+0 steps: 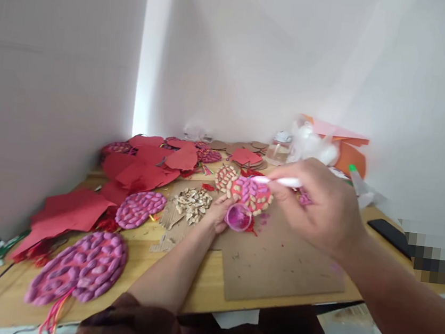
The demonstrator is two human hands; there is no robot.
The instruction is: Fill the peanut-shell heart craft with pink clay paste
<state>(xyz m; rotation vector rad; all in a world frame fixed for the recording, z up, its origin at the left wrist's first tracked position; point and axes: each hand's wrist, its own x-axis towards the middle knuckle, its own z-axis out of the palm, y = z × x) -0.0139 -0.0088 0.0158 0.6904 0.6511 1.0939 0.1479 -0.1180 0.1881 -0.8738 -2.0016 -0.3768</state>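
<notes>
My right hand (314, 209) is closed round the white handle of a paintbrush (289, 182). Its tip reaches a red piece (253, 196) covered with peanuts, some coated purple and some bare tan. My left hand (221, 214) grips a small clear cup (238, 217) of purple paint just below that piece. Whether its fingers also touch the piece's edge I cannot tell. Behind it lies a round piece (227, 178) set with unpainted peanuts. A heap of loose peanut shells (193, 205) sits left of my left hand.
Cardboard (283, 270) lies under the work. Purple-painted peanut pieces (82, 266) and red paper sheets (68, 211) cover the table's left side. A lidded jar (280, 148) and a plastic bag (313, 142) stand at the back. A black phone-like object (389, 237) lies right.
</notes>
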